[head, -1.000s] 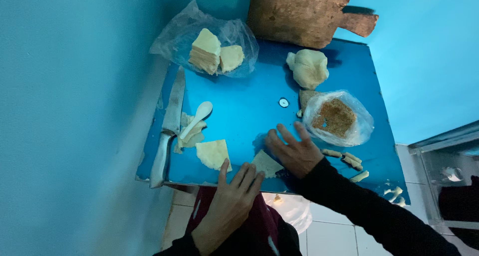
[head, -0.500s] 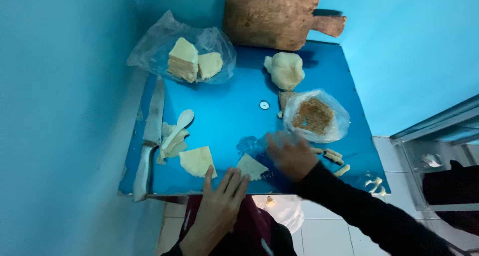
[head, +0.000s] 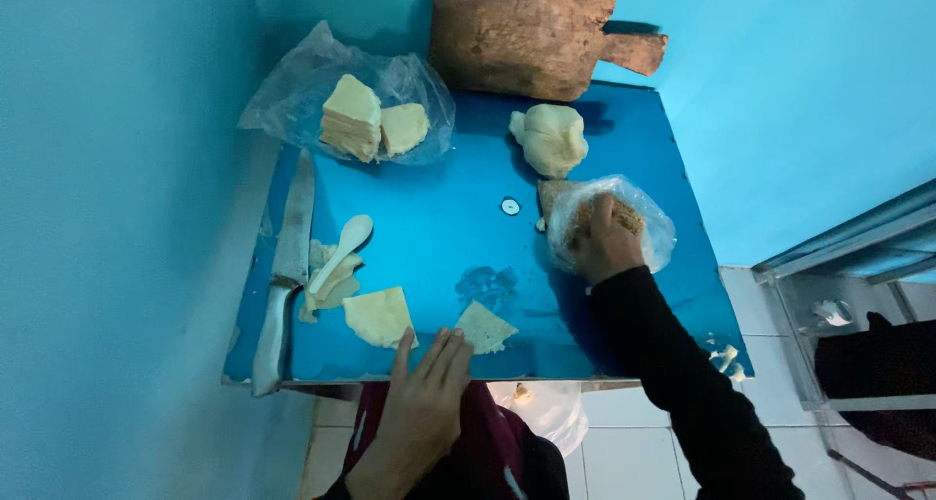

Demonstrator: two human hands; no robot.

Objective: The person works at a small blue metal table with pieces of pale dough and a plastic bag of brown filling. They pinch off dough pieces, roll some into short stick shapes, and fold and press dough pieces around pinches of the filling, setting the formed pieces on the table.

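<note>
Dough triangles (head: 485,326) cut and laid out, filling not on them yet

Two thin cut pieces, that one and a second dough piece (head: 378,316), lay flat near the front edge of the blue worktop (head: 439,247), both bare; a dough ball (head: 552,139) sat uncut at the back, so I'd guess plenty was left. Right hand (head: 603,242) was reached into the clear bag of brown filling (head: 612,229), fingers curled down inside — couldn't tell if it had pinched any. Left hand (head: 429,395) lay flat and spread at the front edge, fingertips just beside the triangle, holding nothing.
</note>
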